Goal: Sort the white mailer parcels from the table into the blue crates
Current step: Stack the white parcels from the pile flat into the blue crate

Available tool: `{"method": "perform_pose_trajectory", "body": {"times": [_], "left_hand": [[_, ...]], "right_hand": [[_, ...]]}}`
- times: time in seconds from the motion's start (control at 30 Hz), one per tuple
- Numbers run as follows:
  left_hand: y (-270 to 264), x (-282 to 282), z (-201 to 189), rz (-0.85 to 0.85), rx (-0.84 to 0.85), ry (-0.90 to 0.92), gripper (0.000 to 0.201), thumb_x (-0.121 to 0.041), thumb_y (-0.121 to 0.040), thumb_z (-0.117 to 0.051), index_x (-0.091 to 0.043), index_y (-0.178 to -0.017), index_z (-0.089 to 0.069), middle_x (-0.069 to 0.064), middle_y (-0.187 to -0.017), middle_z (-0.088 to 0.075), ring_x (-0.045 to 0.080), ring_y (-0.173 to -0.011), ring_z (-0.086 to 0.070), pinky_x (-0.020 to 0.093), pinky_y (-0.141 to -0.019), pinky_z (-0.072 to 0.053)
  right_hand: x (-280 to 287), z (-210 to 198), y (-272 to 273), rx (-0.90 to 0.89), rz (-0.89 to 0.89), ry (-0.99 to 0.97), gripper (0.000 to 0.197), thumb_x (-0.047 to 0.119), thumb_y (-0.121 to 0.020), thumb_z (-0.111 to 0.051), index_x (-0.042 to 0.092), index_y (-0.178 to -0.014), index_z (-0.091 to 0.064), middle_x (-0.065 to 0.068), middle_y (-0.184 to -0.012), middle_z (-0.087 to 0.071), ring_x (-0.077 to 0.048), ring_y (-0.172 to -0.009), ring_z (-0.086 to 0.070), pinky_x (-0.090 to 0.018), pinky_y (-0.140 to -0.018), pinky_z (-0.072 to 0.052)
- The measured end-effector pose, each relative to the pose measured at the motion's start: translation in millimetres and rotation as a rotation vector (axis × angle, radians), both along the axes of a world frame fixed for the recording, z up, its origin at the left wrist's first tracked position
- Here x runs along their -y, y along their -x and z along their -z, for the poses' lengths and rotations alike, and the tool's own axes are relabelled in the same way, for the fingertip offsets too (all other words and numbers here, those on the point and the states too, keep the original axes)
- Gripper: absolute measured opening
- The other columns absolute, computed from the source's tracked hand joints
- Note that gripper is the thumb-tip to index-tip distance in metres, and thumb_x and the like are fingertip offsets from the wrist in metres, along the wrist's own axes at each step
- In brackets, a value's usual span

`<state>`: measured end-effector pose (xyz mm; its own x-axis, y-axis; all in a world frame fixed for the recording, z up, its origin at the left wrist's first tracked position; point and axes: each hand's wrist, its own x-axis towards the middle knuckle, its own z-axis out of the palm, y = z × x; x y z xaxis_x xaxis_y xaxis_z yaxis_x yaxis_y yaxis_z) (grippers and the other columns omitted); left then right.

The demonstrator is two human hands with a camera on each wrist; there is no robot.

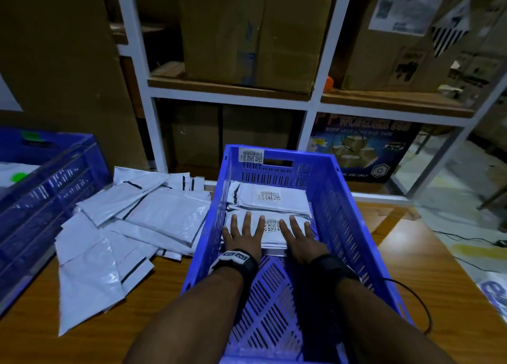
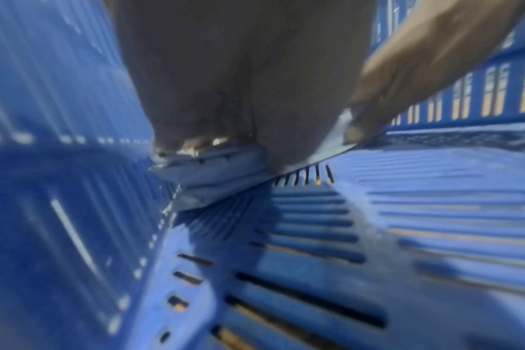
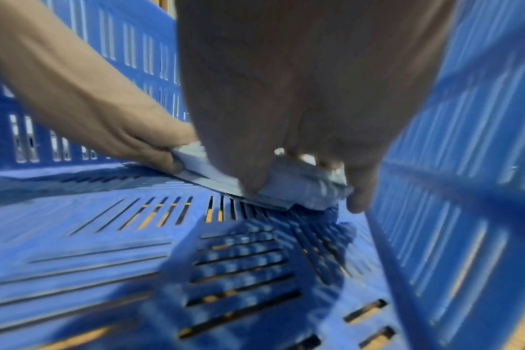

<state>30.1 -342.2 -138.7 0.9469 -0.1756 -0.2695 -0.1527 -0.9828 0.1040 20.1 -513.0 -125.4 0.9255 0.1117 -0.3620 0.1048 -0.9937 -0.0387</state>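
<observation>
Hands: left hand [image 1: 241, 233] and right hand [image 1: 297, 236] flat, fingers straight and spread, palms pressing down on the near stack [image 1: 270, 236]; nothing gripped.
Near stack: white mailers with a barcode label between the two hands, inside the crate [image 1: 340, 218]; near edge of the stack just under the wrists.
Far stack: second pile of mailers [image 1: 271, 199] just beyond the fingertips, against the crate's far wall.
Crate: blue plastic, slotted floor and ribbed, vented walls; bare floor on the wrist side of the hands. Left wall close beside the left hand, right wall close beside the right hand.
Wrist views: blurred; thumbs at the stack's near edge, stack corner [image 2: 201, 180] lying on the slotted floor [image 3: 105, 248].
Loose pile: glossy white mailers [image 1: 131, 226] overlapping on the wood table [image 1: 428, 276], left of the left hand, outside the crate.
Second crate: blue crate [image 1: 55, 182] further left, beyond the pile.
Shelf: white frame [image 1: 315, 100] with cardboard boxes, beyond the crate.
</observation>
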Motion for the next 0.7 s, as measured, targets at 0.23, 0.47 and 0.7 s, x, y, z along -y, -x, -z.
{"method": "perform_pose_trajectory", "body": {"times": [0.23,0.47,0.7], "left_hand": [[-6,5,-4,-0.02,-0.003,-0.037,0.076,-0.026,-0.104,-0.036,-0.027,-0.155,0.021,0.011,-0.163,0.025,0.044,-0.148,0.02,0.067,-0.115,0.0],[-2,1,1,0.022,0.065,-0.108,0.09,-0.036,-0.1,-0.048,-0.028,-0.154,0.023,0.01,-0.159,0.033,0.046,-0.144,0.027,0.068,-0.114,0.007],[-6,4,5,-0.007,0.079,-0.095,0.082,-0.025,-0.101,-0.04,-0.03,-0.154,0.022,0.009,-0.16,0.031,0.048,-0.144,0.026,0.067,-0.114,0.008]], "right_hand": [[-11,1,-2,0.007,0.052,0.072,0.063,0.037,-0.104,-0.026,0.038,-0.154,0.013,0.003,-0.163,0.019,-0.037,-0.149,0.008,-0.073,-0.106,-0.014],[-15,14,1,0.188,-0.027,0.221,0.083,0.053,-0.098,-0.037,0.019,-0.155,0.012,-0.018,-0.162,0.013,-0.042,-0.149,0.008,-0.07,-0.111,0.002],[-17,7,1,0.181,-0.051,0.261,0.071,0.035,-0.101,-0.029,0.013,-0.155,0.012,-0.024,-0.161,0.012,-0.045,-0.148,0.004,-0.061,-0.116,0.002]]}}
